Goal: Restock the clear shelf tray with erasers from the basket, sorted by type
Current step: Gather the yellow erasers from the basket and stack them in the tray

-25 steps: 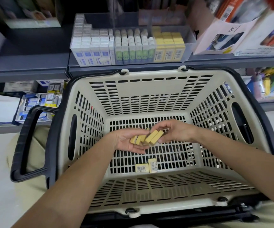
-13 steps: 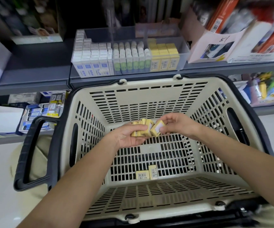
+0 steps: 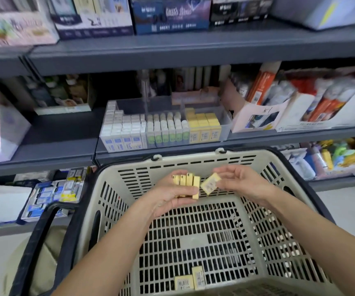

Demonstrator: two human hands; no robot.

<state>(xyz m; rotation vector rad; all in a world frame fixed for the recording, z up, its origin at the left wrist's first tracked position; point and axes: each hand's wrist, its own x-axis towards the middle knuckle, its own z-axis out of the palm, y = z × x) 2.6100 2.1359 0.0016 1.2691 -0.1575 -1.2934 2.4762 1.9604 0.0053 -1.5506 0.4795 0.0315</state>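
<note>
My left hand grips a row of several yellow erasers above the far end of the beige basket. My right hand pinches one more yellow eraser, label up, just right of that row. Two yellow erasers lie on the basket floor near its front. On the shelf behind stands the clear tray, holding white-and-blue erasers on the left, white-and-green ones in the middle and yellow ones on the right.
A black basket handle hangs down on the left. Boxes of stationery stand right of the tray, and boxed goods fill the upper shelf. A lower shelf on the left holds small packets.
Both hands have risen from mid-basket toward its far rim with the erasers. The view has tilted up, bringing the upper shelf into sight.
</note>
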